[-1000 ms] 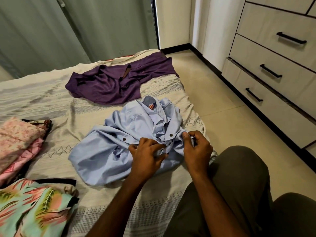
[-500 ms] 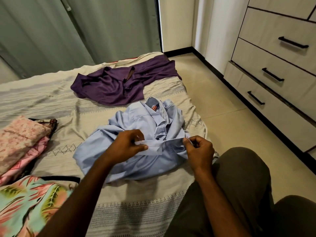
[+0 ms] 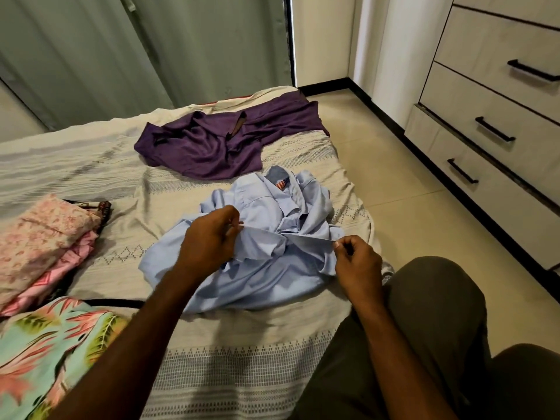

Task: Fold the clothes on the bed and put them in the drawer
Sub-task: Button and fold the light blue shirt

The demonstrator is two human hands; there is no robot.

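Observation:
A crumpled light blue shirt (image 3: 272,207) lies on the bed (image 3: 91,165) near its right edge, collar at the far side. My left hand (image 3: 209,237) pinches a fold of the shirt's edge and lifts it a little. My right hand (image 3: 357,262) pinches the same strip of blue cloth further right, so the strip is stretched between both hands. A purple garment (image 3: 212,140) lies spread out beyond the shirt. The chest of drawers (image 3: 497,122) stands at the right, all its drawers closed.
A pink folded stack (image 3: 39,244) sits at the bed's left edge. A floral turquoise garment (image 3: 45,353) lies at the near left. My knee in dark trousers (image 3: 424,313) is beside the bed. Tiled floor (image 3: 394,183) runs between bed and drawers. Green curtains (image 3: 151,47) hang behind.
My hands have drawn apart along the shirt's edge: the left went left and up, the right stayed near the bed's edge. The blue strip is now stretched between them.

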